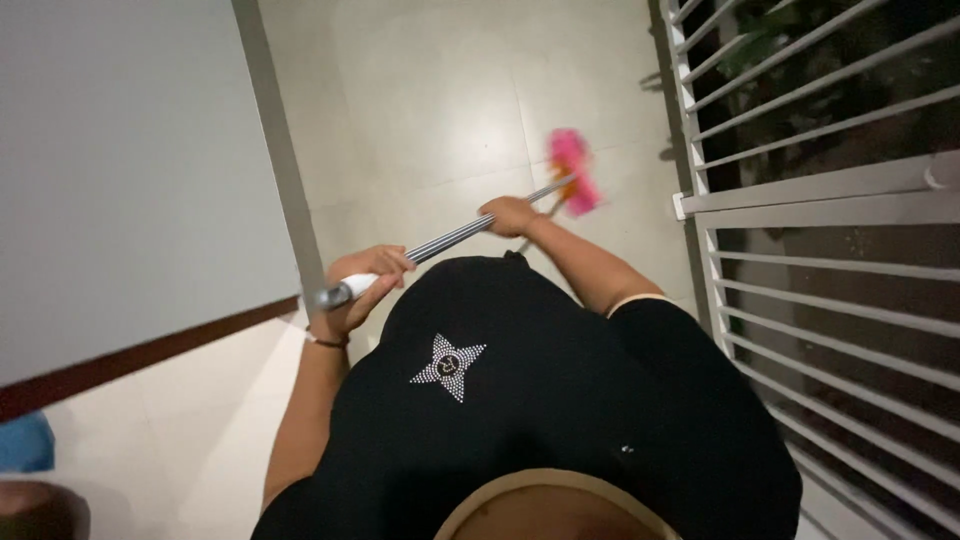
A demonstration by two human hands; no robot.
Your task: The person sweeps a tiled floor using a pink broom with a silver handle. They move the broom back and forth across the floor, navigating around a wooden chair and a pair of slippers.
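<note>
Black shirt [560, 400] nearest the camera, studded star [448, 366] on the chest.

Left hand [362, 290] just ahead of it, fingers wrapped tight round the white grip end of the mop handle [455, 237]. Dark band [327, 341] on that wrist.

Right hand [510, 214] further up the same handle, closed round the striped metal part, arm reaching forward.

Handle running from lower left to upper right, tilted down toward the floor [440, 110].

Mop head [575, 172] at the far end: pink with some orange, blurred, down at the pale tiled floor beyond the right hand. Contact with the tiles: cannot tell.

White wall [130, 170] on the left, dark red-brown skirting [150, 352] along its base, grey corner strip [283, 160] on its edge.

White barred gate [830, 230] on the right, close beside the mop head, dark outside; green leaves [760, 40] behind the bars at top.

Blue object [25, 442] and dark round object [40, 510] at bottom left, cropped, kind unclear.
</note>
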